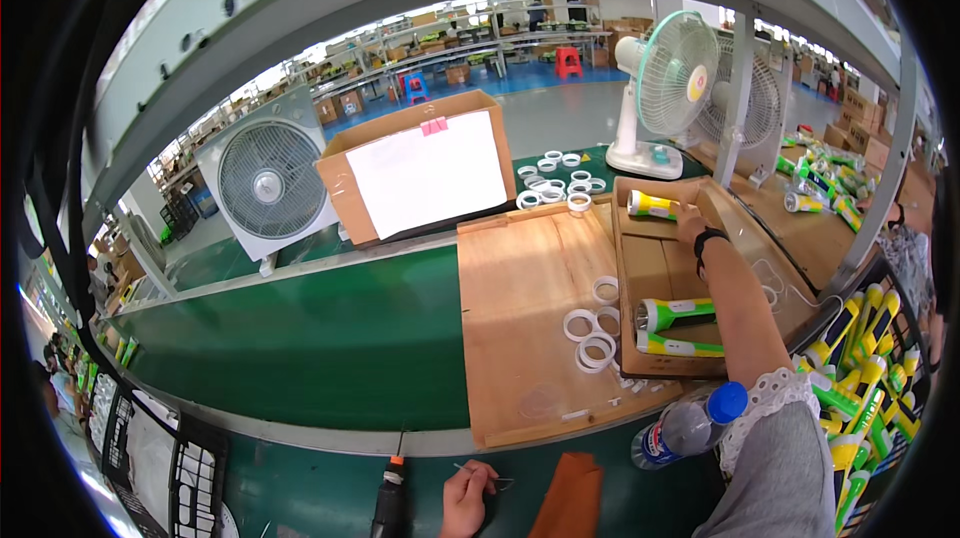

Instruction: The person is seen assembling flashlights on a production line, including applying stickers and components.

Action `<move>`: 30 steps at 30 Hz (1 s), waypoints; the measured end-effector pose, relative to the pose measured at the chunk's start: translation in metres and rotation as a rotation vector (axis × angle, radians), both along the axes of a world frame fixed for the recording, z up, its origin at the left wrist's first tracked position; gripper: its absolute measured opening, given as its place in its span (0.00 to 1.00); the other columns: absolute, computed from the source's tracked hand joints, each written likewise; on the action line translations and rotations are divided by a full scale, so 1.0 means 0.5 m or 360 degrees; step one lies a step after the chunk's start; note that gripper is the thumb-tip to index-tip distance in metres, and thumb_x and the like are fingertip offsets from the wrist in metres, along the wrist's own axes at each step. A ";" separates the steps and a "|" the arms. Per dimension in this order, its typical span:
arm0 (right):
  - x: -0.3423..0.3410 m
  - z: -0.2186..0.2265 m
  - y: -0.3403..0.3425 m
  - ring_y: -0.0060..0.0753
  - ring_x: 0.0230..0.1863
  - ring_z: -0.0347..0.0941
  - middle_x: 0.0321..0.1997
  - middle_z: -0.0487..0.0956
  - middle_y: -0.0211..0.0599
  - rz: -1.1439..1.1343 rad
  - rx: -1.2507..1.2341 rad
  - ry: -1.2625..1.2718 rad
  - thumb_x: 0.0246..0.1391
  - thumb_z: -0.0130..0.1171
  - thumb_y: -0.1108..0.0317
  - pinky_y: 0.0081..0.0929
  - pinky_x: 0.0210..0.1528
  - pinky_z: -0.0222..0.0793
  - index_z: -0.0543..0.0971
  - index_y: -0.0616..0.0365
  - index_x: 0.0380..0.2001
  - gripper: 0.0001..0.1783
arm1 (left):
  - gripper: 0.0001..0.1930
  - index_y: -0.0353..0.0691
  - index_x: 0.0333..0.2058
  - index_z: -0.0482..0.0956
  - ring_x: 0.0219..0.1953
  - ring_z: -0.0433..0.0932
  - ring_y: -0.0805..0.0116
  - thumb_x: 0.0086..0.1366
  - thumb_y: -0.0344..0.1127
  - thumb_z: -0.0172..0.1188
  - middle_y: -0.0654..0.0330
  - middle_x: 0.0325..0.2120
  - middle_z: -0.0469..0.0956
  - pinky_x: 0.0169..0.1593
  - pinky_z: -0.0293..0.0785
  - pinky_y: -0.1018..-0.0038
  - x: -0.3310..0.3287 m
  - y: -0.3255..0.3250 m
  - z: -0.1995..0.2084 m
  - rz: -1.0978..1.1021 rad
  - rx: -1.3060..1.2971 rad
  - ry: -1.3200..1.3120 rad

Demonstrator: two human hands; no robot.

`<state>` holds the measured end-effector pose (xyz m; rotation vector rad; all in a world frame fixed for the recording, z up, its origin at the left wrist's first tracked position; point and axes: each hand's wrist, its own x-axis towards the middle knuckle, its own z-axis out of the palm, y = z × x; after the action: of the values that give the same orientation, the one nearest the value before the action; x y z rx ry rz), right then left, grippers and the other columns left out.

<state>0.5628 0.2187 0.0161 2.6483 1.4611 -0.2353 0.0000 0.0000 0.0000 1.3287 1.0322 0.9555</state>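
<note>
Reaching into an open cardboard box (668, 283), my right hand (690, 224) is closed around the end of a yellow and green flashlight (650, 204). Nearer in the same box lie a green and black flashlight (676, 314) and a green and yellow flashlight (680, 346). My left hand (466, 498) rests at the bench's near edge, fingers curled on a thin metal piece (506, 483), perhaps tweezers; its exact kind is unclear. Left of that hand is a black electric screwdriver (389, 500) with an orange collar. An orange-brown cloth-like piece (570, 498) is to its right.
White rings (595, 351) lie on a wooden board (530, 318), more behind it. A blue-capped bottle (690, 428) stands by my right arm. A crate of flashlights (860, 388) is at right. A carton (345, 178) and fans (680, 73) stand behind the green belt (300, 338).
</note>
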 end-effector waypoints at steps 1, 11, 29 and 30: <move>-0.009 -0.020 -0.019 0.50 0.64 0.44 0.66 0.43 0.36 0.0088 0.0159 -0.0047 0.44 0.53 0.64 0.42 0.59 0.54 0.44 0.45 0.62 0.43 | 0.12 0.32 0.24 0.70 0.22 0.66 0.74 0.64 0.32 0.42 0.60 0.21 0.68 0.30 0.62 0.80 -0.002 -0.016 0.029 0.0018 0.0027 -0.0012; -0.033 0.015 -0.008 0.44 0.60 0.51 0.61 0.55 0.36 -0.0090 0.0341 -0.0211 0.39 0.58 0.55 0.45 0.58 0.51 0.48 0.49 0.60 0.46 | 0.13 0.32 0.24 0.70 0.21 0.64 0.74 0.65 0.32 0.42 0.62 0.18 0.66 0.27 0.58 0.79 0.011 -0.003 0.023 -0.0026 0.0148 -0.0005; -0.059 0.049 0.032 0.45 0.61 0.50 0.59 0.58 0.40 0.0030 0.0215 -0.0335 0.38 0.55 0.43 0.43 0.56 0.53 0.63 0.46 0.54 0.39 | 0.10 0.31 0.24 0.71 0.21 0.66 0.78 0.62 0.26 0.43 0.61 0.22 0.70 0.27 0.62 0.82 -0.008 0.010 -0.010 0.0063 0.0097 0.0085; -0.040 0.026 0.030 0.44 0.56 0.59 0.54 0.65 0.44 0.0234 0.0445 -0.0406 0.36 0.57 0.43 0.39 0.53 0.59 0.69 0.52 0.47 0.35 | 0.09 0.32 0.26 0.71 0.21 0.66 0.78 0.62 0.26 0.44 0.62 0.22 0.70 0.26 0.61 0.82 -0.011 0.007 -0.006 0.0063 0.0133 0.0045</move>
<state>0.5427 0.2339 0.0289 2.6294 1.6937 0.3313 -0.0054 0.0034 -0.0029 1.3986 1.0535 1.0216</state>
